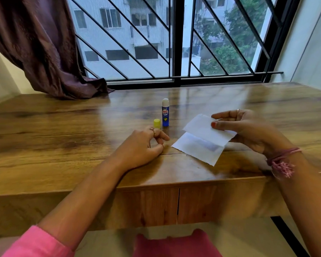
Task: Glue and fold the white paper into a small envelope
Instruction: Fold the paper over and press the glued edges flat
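Right hand [243, 127] pinches folded white paper [202, 140].

A pink sleeve [35, 243] covers the left upper arm. The left hand [143, 145] wears a ring [152, 129]. The right hand [248, 127] has a ring, red nail polish and a pink thread bracelet [283, 160].

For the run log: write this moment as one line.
right hand pinches folded white paper | left hand rests on table | glue stick upright, uncapped | yellow cap beside it

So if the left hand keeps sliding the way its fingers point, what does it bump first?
Probably the small yellow cap, just beyond the left hand; the uncapped blue glue stick stands right beside it, though depth is unclear.
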Demonstrator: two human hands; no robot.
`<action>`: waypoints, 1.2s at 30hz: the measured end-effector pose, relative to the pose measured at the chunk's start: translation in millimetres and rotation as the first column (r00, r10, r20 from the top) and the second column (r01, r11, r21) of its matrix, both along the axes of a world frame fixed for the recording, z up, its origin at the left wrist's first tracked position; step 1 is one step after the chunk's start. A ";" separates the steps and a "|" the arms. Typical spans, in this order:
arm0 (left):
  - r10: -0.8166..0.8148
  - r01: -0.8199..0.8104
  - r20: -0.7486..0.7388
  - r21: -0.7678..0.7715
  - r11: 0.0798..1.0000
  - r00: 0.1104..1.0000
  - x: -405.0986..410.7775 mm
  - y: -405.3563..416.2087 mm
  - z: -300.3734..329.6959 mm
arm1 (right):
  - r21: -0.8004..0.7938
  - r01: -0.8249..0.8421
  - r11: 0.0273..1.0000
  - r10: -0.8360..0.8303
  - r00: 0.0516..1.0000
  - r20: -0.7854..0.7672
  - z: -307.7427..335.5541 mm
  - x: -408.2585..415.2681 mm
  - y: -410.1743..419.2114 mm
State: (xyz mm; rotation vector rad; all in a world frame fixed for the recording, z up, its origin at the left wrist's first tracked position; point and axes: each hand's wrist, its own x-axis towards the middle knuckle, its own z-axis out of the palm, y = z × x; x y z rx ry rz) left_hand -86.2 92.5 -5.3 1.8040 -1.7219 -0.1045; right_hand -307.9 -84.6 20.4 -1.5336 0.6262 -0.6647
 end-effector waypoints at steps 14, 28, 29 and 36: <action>-0.034 0.035 0.090 -0.018 0.999 0.995 1.4 0.4 -2.4 | -0.005 -0.084 0.996 0.083 0.986 -0.147 0.2 14.1 16.3; -0.053 0.053 0.093 0.000 0.999 0.994 -0.1 1.2 -2.0 | -0.056 -0.065 0.996 0.051 0.974 -0.221 0.7 14.7 24.4; -0.051 0.052 0.094 0.000 0.999 0.994 -0.2 1.3 -2.2 | -0.060 -0.065 0.996 0.050 0.973 -0.223 0.3 14.7 24.2; -0.036 0.037 0.088 -0.001 0.999 0.995 -0.7 1.4 -2.3 | -0.132 -0.078 0.988 0.045 0.972 -0.233 -1.9 16.7 24.0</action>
